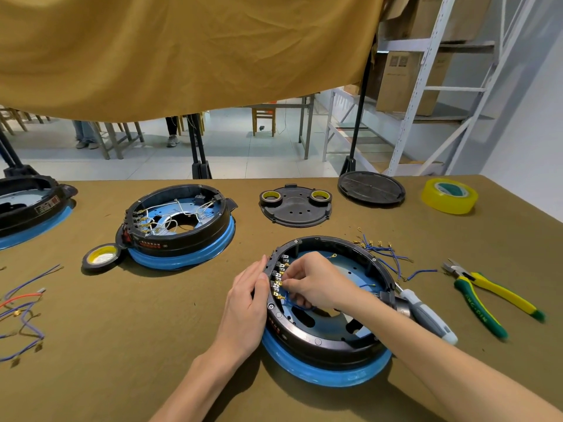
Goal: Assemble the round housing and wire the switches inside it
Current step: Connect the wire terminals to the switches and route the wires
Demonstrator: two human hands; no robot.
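Olive cloth table (152, 300), workshop floor behind. Right hand (316, 281) inside round housing (332, 339), fingers curled, pinching blue wire (300, 306) at brass-tabbed switches (278, 281). Left hand (246, 303) flat against glossy black rim outside. Blue film underneath; screwdriver (426, 315), pliers (490, 300) rightward.

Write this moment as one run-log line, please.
step: wiring switches | left hand: steadies round housing rim | right hand: pinches blue wire at switch terminals | pliers: idle
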